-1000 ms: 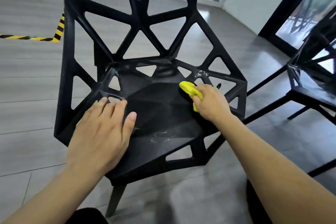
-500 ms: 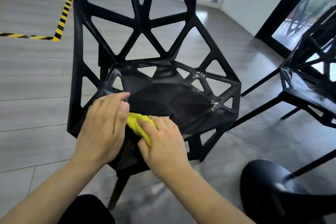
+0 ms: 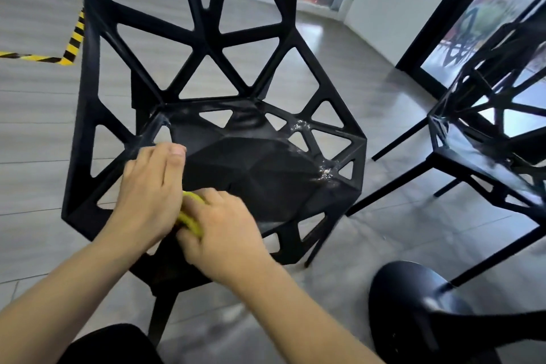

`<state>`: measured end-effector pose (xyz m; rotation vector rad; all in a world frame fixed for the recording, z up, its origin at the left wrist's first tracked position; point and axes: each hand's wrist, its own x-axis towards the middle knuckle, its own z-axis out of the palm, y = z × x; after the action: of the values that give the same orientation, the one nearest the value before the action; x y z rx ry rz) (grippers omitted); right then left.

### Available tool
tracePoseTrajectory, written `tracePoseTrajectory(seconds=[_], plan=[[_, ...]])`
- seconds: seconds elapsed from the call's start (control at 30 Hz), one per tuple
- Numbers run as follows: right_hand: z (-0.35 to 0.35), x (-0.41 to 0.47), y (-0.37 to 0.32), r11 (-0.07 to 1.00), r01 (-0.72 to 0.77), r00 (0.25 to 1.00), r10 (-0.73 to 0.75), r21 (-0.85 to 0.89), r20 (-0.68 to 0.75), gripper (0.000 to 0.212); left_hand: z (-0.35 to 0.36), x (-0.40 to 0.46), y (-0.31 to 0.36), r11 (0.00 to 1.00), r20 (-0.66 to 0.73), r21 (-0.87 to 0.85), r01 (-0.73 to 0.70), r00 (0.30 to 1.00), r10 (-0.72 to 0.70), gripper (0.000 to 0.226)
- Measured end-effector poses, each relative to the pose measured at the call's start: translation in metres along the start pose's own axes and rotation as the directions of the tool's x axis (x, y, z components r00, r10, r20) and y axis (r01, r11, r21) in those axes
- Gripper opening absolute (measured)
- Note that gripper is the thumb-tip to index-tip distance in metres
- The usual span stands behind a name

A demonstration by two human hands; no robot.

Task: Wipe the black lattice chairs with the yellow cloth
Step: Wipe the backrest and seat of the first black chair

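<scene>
right hand (image 3: 224,224) bunches yellow cloth (image 3: 190,217) on lattice chair (image 3: 260,174) seat front, left hand (image 3: 147,189) flat beside; white specks (image 3: 323,171) far right risk being missed.

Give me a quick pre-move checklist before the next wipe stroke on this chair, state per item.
1. Yellow cloth in hand: ok, the right hand grips it at the seat's front-left.
2. Chair braced: ok, the left hand rests on the near black lattice chair, beside the cloth.
3. Seat clean: not ok, white specks remain at the right edge and more at the back-right lattice.
4. Path to those specks: ok, nothing lies on the seat between.
5. Second lattice chair wiped: cannot tell.
6. Cloth's condition: cannot tell, mostly hidden by the hands.
</scene>
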<state>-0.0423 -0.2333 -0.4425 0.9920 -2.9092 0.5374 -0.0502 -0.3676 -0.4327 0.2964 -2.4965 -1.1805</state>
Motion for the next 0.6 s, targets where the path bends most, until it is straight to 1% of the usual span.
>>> tracePoseTrajectory(seconds=[0.03,0.1,0.17,0.23,0.33,0.4,0.47,0.53,0.6], plan=[[-0.009,0.004,0.019,0.998,-0.048,0.999,0.049,-0.035,0.01,0.042,0.004,0.001,0.003,0.998,0.016,0.065,0.022,1.0,-0.023,0.056],[-0.028,0.011,0.067,0.976,-0.196,0.981,0.196,-0.098,-0.007,0.043,0.016,0.005,0.01,0.964,0.078,0.264,0.036,0.995,-0.058,0.04],[-0.051,0.013,0.119,0.933,-0.331,0.944,0.33,-0.14,-0.031,0.043,0.03,0.01,0.019,0.915,0.171,0.402,-0.024,0.984,-0.049,0.032],[-0.069,0.007,0.165,0.906,-0.386,0.922,0.379,-0.171,-0.073,0.044,0.048,0.015,0.026,0.874,0.253,0.467,-0.132,0.967,0.01,0.033],[-0.078,-0.006,0.208,0.923,-0.343,0.935,0.317,-0.174,-0.162,0.044,0.081,0.025,0.029,0.82,0.345,0.484,-0.305,0.928,0.141,0.04],[-0.073,-0.005,0.219,0.933,-0.307,0.942,0.27,-0.187,-0.199,0.044,0.101,0.041,0.023,0.763,0.396,0.525,-0.378,0.902,0.174,0.045],[-0.068,0.007,0.223,0.921,-0.305,0.943,0.256,-0.241,-0.213,0.043,0.116,0.061,0.013,0.726,0.416,0.575,-0.378,0.899,0.138,0.049],[-0.064,0.028,0.223,0.919,-0.266,0.957,0.215,-0.29,-0.196,0.04,0.124,0.084,0.004,0.743,0.405,0.587,-0.321,0.911,0.074,0.054],[-0.056,0.055,0.219,0.911,-0.196,0.976,0.144,-0.363,-0.166,0.036,0.128,0.105,-0.003,0.753,0.403,0.583,-0.306,0.913,0.06,0.057]])
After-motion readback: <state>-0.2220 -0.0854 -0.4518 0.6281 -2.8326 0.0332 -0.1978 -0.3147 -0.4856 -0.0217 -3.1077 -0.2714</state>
